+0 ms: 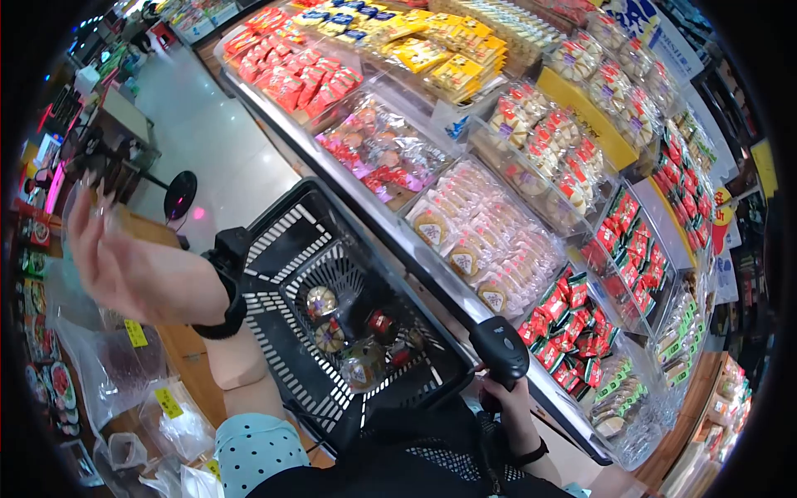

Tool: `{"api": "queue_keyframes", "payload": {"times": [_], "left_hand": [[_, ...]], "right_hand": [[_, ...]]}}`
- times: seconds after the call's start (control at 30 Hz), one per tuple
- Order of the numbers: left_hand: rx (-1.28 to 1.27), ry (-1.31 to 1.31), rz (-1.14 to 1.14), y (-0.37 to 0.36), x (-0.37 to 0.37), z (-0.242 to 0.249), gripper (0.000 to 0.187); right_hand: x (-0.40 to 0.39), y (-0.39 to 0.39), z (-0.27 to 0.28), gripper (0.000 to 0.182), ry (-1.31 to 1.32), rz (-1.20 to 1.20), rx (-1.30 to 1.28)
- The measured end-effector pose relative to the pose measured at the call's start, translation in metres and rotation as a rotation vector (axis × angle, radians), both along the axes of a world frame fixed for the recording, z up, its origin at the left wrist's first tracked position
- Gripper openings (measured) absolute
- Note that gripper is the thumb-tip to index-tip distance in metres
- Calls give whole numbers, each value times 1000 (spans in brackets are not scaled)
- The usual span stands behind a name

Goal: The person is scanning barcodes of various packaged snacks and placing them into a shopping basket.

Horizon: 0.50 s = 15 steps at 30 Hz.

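My left hand is raised at the left, palm bare and fingers stretched upward, slightly blurred; a black device is strapped at its wrist. At the lower right, my right hand is closed below a black rounded device, its fingers round something dark that I cannot make out. Between my arms lies a black slotted basket. Inside it are round wrapped pastries, a clear-wrapped item and a small dark red packet.
A slanted display with clear dividers runs along the basket's right, holding red packets, pink-wrapped cakes and yellow packs. Plastic bags with yellow labels lie at lower left. A round black base stands on the tiled floor.
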<state>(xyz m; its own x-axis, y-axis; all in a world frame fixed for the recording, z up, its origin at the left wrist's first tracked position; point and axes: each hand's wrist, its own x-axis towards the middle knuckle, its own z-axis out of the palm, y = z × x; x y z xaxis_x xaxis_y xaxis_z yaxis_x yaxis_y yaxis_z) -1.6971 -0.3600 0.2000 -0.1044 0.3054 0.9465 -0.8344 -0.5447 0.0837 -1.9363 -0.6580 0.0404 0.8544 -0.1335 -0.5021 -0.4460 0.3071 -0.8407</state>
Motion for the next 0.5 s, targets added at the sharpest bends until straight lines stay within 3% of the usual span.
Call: {"api": "queue_keyframes", "payload": {"times": [0.07, 0.13, 0.2, 0.33, 0.4, 0.5], "left_hand": [[-14, -1, 121, 10, -25, -10, 22], [76, 315, 46, 18, -44, -38, 18], [232, 616, 329, 15, -54, -69, 12], [95, 986, 221, 16, -52, -166, 14], [183, 1212, 319, 21, -54, -217, 17], [291, 1558, 446, 29, -64, -316, 44]], "right_hand": [[4, 10, 6, 25, 32, 29, 18], [3, 14, 5, 25, 10, 104, 10], [1, 19, 2, 25, 12, 188, -4], [-2, 24, -1, 26, -11, 300, -65], [-3, 18, -4, 31, -78, 557, -363], [-7, 9, 0, 36, -26, 667, -465]]}}
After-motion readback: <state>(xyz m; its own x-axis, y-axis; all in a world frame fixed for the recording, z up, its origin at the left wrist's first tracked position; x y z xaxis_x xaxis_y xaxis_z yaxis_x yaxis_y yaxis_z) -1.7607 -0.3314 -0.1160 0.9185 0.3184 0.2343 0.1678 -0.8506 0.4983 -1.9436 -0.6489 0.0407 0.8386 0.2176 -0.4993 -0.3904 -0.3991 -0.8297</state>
